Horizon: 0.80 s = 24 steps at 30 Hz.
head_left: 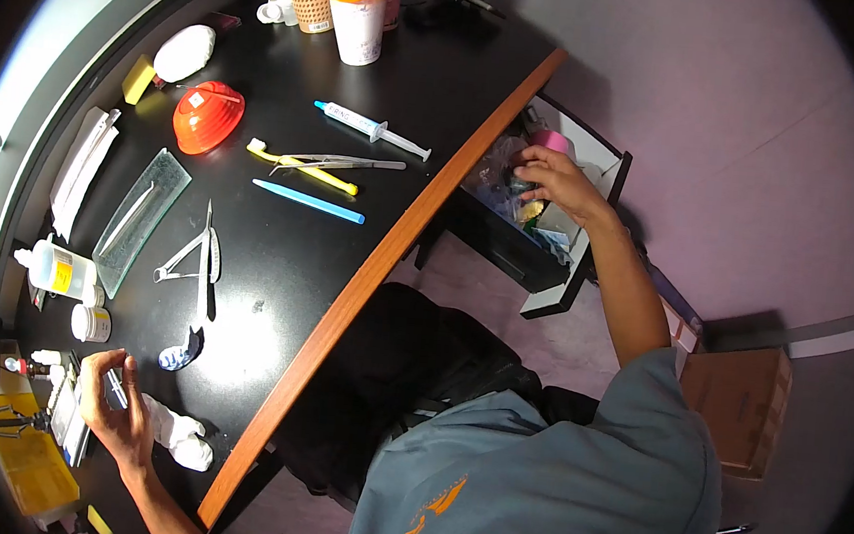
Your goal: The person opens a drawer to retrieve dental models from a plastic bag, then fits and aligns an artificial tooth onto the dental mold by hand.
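My left hand [118, 408] is closed on a thin, shiny tool [116, 389] above the black desk, near a crumpled white cloth [183, 438]. My right hand [552, 182] reaches into the open drawer [606, 186], fingers slightly apart over clear plastic bags [495, 172] and small items; its fingertips are partly lost among them. A pink round object [551, 140] lies just beyond it. Between the hands, the desk bears a blue stick [309, 201], a yellow toothbrush [319, 173], tweezers [365, 163], a labelled syringe [358, 121] and a metal caliper-like tool [209, 260].
A red bowl [208, 121], glass plate [139, 224], bottle [63, 269] and white jar [92, 323] stand along the desk's left side. An orange-lidded cup [357, 26] is at the back. The wooden desk edge [377, 263] runs diagonally; a cardboard box [735, 407] rests on the floor.
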Motion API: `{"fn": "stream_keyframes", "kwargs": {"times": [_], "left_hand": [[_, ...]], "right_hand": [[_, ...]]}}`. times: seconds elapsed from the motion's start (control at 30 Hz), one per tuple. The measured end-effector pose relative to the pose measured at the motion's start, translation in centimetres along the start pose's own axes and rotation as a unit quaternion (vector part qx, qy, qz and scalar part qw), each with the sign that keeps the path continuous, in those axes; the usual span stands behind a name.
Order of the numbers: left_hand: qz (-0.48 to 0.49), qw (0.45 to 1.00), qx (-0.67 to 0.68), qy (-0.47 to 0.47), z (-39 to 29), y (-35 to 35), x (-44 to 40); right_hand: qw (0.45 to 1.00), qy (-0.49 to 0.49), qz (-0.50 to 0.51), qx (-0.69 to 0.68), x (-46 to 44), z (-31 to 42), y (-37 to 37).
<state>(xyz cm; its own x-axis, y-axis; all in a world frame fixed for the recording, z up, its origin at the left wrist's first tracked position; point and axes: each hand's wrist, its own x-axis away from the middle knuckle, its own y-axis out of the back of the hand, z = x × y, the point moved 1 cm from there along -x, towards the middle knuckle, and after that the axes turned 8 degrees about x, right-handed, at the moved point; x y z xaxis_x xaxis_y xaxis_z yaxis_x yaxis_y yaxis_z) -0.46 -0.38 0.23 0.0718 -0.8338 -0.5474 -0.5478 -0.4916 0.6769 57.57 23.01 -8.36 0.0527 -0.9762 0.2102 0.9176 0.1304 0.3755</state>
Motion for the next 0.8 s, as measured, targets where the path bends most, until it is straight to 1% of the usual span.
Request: {"fn": "stream_keyframes", "kwargs": {"times": [0.1,0.2,0.3,0.4,0.5,0.6,0.7,0.8], "left_hand": [[0.005,1.000,-0.006,-0.001,-0.1,0.0,0.0],[0.003,1.000,0.001,0.006,-0.1,0.0,0.1],[0.002,1.000,0.004,0.006,0.1,0.0,0.1],[0.004,1.000,0.000,0.004,-0.1,0.1,0.1],[0.009,1.000,-0.005,0.004,-0.1,0.0,0.1],[0.013,1.000,-0.006,0.006,-0.1,-0.1,0.1],[0.016,1.000,-0.007,0.013,-0.1,0.0,0.1],[0.017,1.000,-0.008,0.011,0.0,0.0,0.0]], "right_hand": [[0.983,0.068,0.018,0.167,-0.1,-0.3,-1.0],[0.938,0.067,-0.050,0.337,-0.8,-0.4,-1.5],[0.989,-0.002,-0.034,0.142,-1.4,-0.7,-0.7],[0.999,0.011,-0.036,-0.024,-0.6,0.0,0.6],[0.982,0.063,0.005,-0.178,-1.5,-2.0,1.6],[0.974,0.051,0.023,-0.220,-1.6,-2.4,2.2],[0.966,-0.006,0.025,-0.256,-1.3,-1.6,2.3],[0.967,-0.023,0.025,-0.252,-1.6,-1.4,2.5]]}}
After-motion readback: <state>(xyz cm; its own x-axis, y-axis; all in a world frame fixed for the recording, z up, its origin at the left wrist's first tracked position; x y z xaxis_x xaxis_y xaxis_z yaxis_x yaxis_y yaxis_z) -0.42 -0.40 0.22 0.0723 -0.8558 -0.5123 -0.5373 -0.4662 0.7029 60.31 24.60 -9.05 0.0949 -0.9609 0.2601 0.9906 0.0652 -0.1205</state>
